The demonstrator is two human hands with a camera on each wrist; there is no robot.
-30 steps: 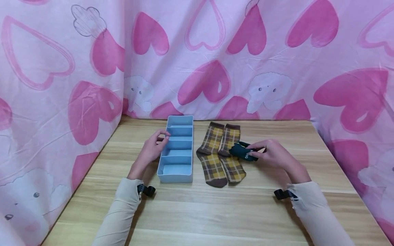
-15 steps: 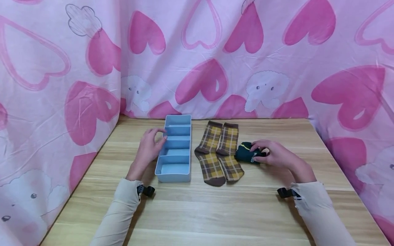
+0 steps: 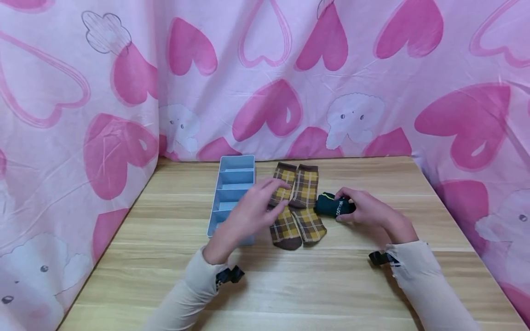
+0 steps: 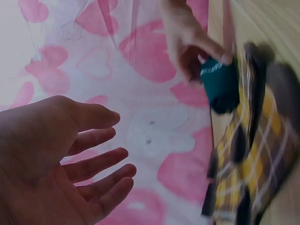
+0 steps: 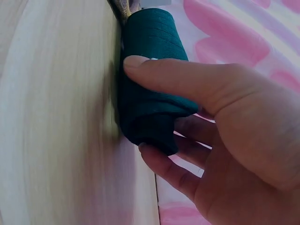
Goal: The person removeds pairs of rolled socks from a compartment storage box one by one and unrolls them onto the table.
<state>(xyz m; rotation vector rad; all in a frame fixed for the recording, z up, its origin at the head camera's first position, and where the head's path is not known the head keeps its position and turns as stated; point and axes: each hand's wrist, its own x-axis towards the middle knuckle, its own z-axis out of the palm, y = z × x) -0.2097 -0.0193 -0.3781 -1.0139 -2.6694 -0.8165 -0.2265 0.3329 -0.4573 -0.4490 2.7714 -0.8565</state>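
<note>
My right hand (image 3: pixel 364 209) holds a rolled dark green pair of socks (image 3: pixel 329 205) with white lettering, thumb on one side and fingers round the other. In the right wrist view the sock roll (image 5: pixel 154 93) lies right at the wooden surface. My left hand (image 3: pixel 256 207) hovers with fingers spread and nothing in them, overlapping the left brown-and-yellow plaid sock in the head view. A pair of plaid socks (image 3: pixel 306 188) lies flat, side by side, just left of the green roll. The left wrist view shows the left hand's fingers (image 4: pixel 98 164) loosely extended.
A light blue divided box (image 3: pixel 236 177) with several compartments stands left of the plaid socks, partly hidden by my left hand. The wooden table (image 3: pixel 290 285) runs back to a pink heart-patterned curtain (image 3: pixel 265 110), which also encloses the left and right sides.
My left hand has left the box's edge and moved right, over toward the plaid socks. My right hand has moved the green sock roll off the plaid socks, to their right.
</note>
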